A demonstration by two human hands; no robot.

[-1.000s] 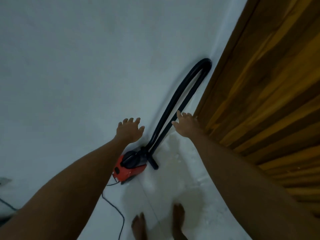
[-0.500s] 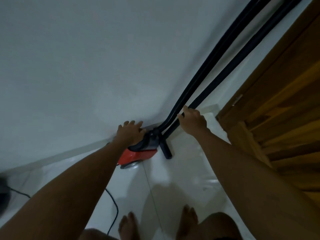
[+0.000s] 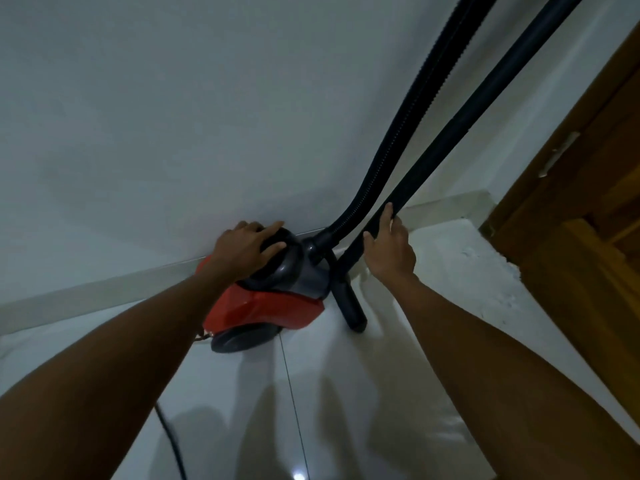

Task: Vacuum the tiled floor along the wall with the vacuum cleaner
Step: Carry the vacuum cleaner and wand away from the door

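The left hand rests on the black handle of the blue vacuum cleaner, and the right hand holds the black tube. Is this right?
Only the colour is wrong: in the head view the vacuum cleaner is red. The left hand does rest on its black handle, and the right hand holds the black tube.

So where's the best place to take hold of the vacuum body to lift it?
Probably the black handle hump on top of the red vacuum cleaner, coming from above. It arches clear of the body, and the left hand already lies over it there. The right hand is on the rigid tube, which leans against the wall.
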